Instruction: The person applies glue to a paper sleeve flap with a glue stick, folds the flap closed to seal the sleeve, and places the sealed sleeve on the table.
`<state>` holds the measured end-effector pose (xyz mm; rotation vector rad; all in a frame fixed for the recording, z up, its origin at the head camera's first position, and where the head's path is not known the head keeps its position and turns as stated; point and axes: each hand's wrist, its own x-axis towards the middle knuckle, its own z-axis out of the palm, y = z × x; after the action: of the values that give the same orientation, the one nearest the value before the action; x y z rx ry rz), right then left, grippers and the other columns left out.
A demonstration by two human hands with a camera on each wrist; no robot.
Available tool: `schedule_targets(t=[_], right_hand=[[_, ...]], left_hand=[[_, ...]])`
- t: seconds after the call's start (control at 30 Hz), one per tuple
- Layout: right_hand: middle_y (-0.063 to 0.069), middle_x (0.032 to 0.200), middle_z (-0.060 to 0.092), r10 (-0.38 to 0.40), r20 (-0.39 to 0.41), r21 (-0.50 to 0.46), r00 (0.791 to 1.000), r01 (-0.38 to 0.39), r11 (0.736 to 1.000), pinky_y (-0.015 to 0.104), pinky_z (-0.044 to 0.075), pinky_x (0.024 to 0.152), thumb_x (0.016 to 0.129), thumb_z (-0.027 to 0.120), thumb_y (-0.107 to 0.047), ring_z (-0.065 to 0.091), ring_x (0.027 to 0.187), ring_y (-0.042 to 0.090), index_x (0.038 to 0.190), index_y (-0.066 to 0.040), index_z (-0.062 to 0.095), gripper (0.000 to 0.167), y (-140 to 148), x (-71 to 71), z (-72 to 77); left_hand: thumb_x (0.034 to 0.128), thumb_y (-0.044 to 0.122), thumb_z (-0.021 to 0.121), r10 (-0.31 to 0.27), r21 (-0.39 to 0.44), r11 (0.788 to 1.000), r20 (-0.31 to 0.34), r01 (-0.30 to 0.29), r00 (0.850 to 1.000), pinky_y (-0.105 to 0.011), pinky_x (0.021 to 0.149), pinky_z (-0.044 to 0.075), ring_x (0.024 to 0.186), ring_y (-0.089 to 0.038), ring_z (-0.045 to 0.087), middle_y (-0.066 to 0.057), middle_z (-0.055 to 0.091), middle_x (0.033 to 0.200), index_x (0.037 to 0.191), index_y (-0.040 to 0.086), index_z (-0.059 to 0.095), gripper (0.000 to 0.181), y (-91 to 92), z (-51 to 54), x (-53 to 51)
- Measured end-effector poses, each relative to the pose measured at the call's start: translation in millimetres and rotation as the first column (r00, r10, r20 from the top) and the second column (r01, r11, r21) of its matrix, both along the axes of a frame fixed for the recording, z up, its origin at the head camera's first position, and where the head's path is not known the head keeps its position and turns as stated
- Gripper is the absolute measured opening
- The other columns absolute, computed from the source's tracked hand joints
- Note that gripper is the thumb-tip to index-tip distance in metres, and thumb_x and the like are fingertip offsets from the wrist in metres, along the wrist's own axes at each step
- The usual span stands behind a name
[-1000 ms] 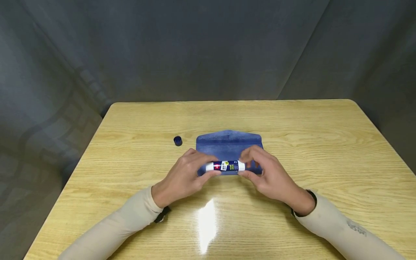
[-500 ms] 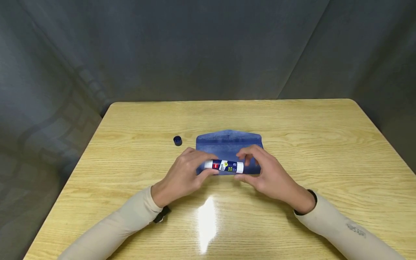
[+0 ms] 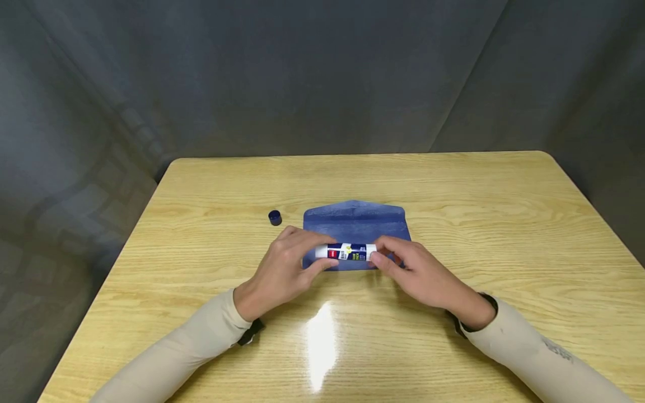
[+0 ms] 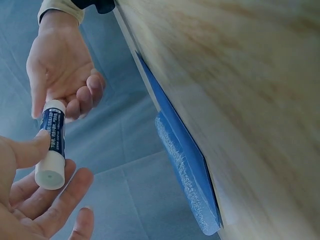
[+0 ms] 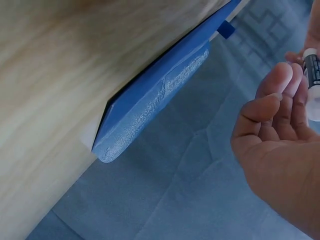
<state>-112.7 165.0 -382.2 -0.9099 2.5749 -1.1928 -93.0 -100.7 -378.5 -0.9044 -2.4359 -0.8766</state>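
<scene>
A white-and-dark-blue glue stick (image 3: 347,252) is held level above a blue envelope (image 3: 355,228). My left hand (image 3: 282,266) pinches its left end between thumb and fingers. At the other end, the thumb and index finger of my right hand (image 3: 420,274) pinch the white base. In the left wrist view the near white end of the glue stick (image 4: 51,170) shows, with the right hand (image 4: 60,70) at the far end. The envelope's flap points away from me, and whitish streaks mark it in the wrist views. Part of the envelope lies hidden behind both hands.
A small dark blue cap (image 3: 275,218) stands on the wooden table (image 3: 201,235), left of the envelope. A dark grey curtain (image 3: 322,78) hangs behind the far table edge.
My right thumb and index finger, spread apart half a second ago, have closed on the base. The glue stick, slightly tilted then, is now level. Envelope and cap stay in place.
</scene>
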Motion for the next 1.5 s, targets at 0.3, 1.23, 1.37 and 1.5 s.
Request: schedule_targets(t=[0.3,1.23,1.37,1.5], right_hand=[[-0.010,0.081,0.060,-0.041,-0.038,-0.005,0.998,0.040,0.999,0.024,0.041,0.060,0.100,0.061,-0.028,0.049,0.067,0.009,0.096,-0.026,0.065,0.006,-2,0.9,0.5],[-0.017,0.107,0.064,-0.034,-0.231,-0.009,0.972,0.032,0.999,0.030,0.051,0.077,0.078,0.086,-0.024,0.055,0.089,0.002,0.115,-0.027,0.063,0.043,-7,7.4,-1.0],[-0.018,0.107,0.065,-0.027,-0.217,-0.008,0.976,0.026,1.000,0.033,0.053,0.080,0.081,0.083,-0.028,0.058,0.093,0.002,0.115,-0.029,0.062,0.039,-8,8.4,-0.8],[-0.019,0.107,0.064,-0.001,-0.218,0.013,0.976,0.004,1.000,0.034,0.054,0.084,0.085,0.080,-0.032,0.060,0.097,0.001,0.115,-0.030,0.062,0.035,-9,10.1,-1.0]], left_hand=[[0.0820,0.026,0.082,-0.020,-0.020,1.000,-0.030,0.020,0.999,-0.033,0.083,0.049,0.086,-0.013,0.071,-0.001,0.077,0.097,0.105,0.011,0.073,0.029,-0.1,-0.8,-0.7],[0.0844,0.029,0.079,-0.049,-0.072,0.996,-0.046,0.046,0.998,-0.032,0.085,0.050,0.085,-0.010,0.072,0.000,0.078,0.095,0.103,0.011,0.074,0.026,1.7,-2.1,2.5],[0.0821,0.027,0.081,-0.075,-0.056,0.996,-0.057,0.072,0.996,-0.031,0.083,0.050,0.084,-0.010,0.072,0.001,0.077,0.095,0.102,0.011,0.074,0.027,2.9,-2.6,2.2],[0.0816,0.027,0.081,-0.107,-0.053,0.993,-0.069,0.103,0.992,-0.029,0.083,0.049,0.085,-0.009,0.071,0.003,0.077,0.095,0.102,0.012,0.074,0.026,4.4,-2.8,2.7]])
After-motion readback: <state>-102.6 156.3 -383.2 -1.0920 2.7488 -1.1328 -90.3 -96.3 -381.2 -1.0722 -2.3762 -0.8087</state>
